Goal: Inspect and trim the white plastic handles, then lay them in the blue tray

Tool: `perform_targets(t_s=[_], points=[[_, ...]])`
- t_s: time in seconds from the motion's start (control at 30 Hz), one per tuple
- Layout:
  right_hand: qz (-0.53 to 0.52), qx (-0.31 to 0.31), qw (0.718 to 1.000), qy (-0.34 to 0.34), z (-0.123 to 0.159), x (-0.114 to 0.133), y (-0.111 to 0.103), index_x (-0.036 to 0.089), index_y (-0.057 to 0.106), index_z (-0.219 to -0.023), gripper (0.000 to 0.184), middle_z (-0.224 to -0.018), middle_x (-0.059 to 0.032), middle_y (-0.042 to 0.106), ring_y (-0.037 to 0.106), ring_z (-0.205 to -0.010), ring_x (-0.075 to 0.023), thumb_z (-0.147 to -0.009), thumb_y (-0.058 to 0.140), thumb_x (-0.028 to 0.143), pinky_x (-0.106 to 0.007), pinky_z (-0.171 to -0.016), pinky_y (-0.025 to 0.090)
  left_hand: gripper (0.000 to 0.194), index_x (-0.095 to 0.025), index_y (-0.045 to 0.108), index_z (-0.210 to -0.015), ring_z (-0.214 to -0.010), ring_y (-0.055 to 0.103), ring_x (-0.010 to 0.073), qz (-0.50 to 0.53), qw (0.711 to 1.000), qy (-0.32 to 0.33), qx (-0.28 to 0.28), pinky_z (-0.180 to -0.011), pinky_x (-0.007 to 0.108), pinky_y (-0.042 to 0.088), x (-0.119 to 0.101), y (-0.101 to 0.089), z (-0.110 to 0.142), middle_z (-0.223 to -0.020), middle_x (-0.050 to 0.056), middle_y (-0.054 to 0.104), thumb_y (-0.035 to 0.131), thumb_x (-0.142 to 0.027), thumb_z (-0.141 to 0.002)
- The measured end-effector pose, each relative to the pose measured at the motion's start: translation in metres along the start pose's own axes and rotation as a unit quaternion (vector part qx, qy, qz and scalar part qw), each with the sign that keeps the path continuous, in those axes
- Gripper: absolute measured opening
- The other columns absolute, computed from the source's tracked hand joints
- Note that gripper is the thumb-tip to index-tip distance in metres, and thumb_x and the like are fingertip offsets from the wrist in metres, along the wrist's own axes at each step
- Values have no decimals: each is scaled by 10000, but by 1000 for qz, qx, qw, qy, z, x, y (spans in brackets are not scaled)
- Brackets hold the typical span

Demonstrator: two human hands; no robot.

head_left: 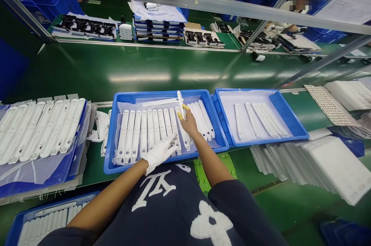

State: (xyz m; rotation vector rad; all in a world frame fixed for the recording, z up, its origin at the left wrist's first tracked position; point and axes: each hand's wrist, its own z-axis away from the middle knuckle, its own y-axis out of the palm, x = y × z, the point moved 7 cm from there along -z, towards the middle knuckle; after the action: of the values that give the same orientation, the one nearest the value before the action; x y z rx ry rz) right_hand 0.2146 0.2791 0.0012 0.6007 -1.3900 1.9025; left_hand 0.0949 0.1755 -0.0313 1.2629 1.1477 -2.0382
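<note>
My right hand (189,123), with yellow finger covers on its fingertips, pinches a long white plastic strip (180,101) held up above the near blue tray (110,157). My left hand (161,152) wears a white glove. Its fingers are stretched out over the lower ends of several white strips (135,132) lying side by side in that tray; whether it presses on them I cannot tell. More strips (203,118) lie to the right of my right hand, and one lies crosswise along the tray's back. White sheet lining shows beneath them.
Adjoining on the right is a second blue tray (298,133) with several white strips. Stacked strips (43,126) lie at left on blue sheets. Foam packs (333,161) are at right. A metal rail (203,4) crosses above; beyond it stand parts trays and two people.
</note>
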Motion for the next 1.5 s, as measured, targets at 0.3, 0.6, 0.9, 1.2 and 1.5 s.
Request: perform_targets(t_s=[0.3, 0.6, 0.9, 1.2, 1.5], points=[[272, 14, 959, 80, -2, -67, 7, 178, 573, -1331, 394, -1327, -113, 605, 646, -1112, -250, -975, 625, 338, -465, -920, 573, 492, -180, 532, -1424, -1457, 410, 328, -229, 969, 73, 64, -1188, 596, 323, 7, 44, -55, -1544, 140, 492, 627, -350, -973], [370, -32, 928, 44, -7, -68, -12, 183, 590, -1315, 370, -1377, -118, 579, 615, -1183, -266, -972, 630, 316, -482, -962, 555, 454, -203, 569, -1382, -1395, 464, 342, -343, 929, 98, 97, -1152, 635, 348, 10, 67, -66, -1482, 124, 534, 644, -369, -966], [322, -62, 942, 73, -15, -72, -20, 150, 608, -1278, 366, -1303, -123, 621, 644, -1125, -254, -963, 645, 332, -463, -936, 566, 578, -228, 486, -1472, -1453, 374, 373, -350, 926, 112, 87, -1171, 655, 289, 0, 69, -75, -1598, 131, 400, 642, -431, -954], [36, -76, 991, 102, -12, -57, -55, 163, 588, -1296, 370, -1307, -117, 614, 650, -1097, -245, -976, 620, 347, -449, -902, 577, 506, -203, 576, -1379, -1413, 441, 347, -318, 935, 103, 117, -1172, 638, 303, 12, 68, -84, -1517, 127, 506, 648, -459, -948], [-370, 38, 928, 32, 24, 7, -43, 219, 563, -1211, 400, -979, -52, 713, 624, -632, -121, -933, 515, 502, -223, -508, 509, 397, -191, 589, -1325, -1219, 597, 294, -244, 965, 85, 40, -1020, 541, 509, 8, 59, -79, -1398, 118, 577, 640, -362, -970]])
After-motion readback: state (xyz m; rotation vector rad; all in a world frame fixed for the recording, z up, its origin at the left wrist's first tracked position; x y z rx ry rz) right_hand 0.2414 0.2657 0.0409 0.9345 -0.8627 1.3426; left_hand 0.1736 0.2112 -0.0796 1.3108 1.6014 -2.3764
